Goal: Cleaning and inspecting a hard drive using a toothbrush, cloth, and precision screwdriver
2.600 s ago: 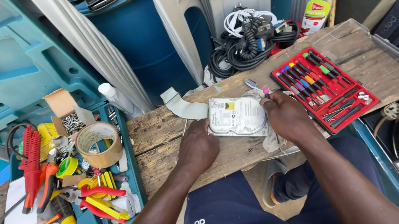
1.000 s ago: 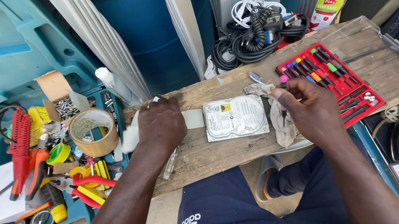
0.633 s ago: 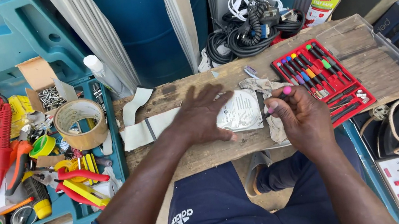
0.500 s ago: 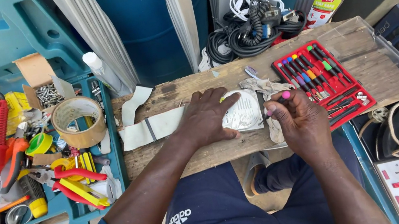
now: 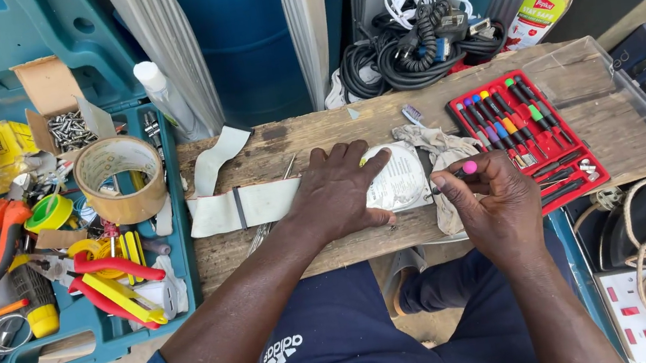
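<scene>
A silver hard disk drive (image 5: 401, 180) lies flat on a rough wooden plank (image 5: 308, 137) across my lap. My left hand (image 5: 337, 190) rests palm down on the drive's left part, fingers spread over it. My right hand (image 5: 489, 197) sits just right of the drive, closed around a small screwdriver with a pink cap (image 5: 468, 168); its tip points at the drive's right edge. A grey cloth (image 5: 442, 147) lies under and beside the drive. A flat grey ribbon cable (image 5: 237, 207) stretches left from under my left hand.
A red case of colour-tipped precision screwdrivers (image 5: 528, 135) lies open right of my hand. A blue tool tray (image 5: 51, 248) at left holds a tape roll (image 5: 120, 178), pliers and a box of screws. Tangled cables (image 5: 412, 36) and a bottle (image 5: 544, 3) sit behind the plank.
My left hand went out to the tape roll at left, then came back onto the drive. My right hand picked up the pink-capped screwdriver and brought it to the drive's right edge.
</scene>
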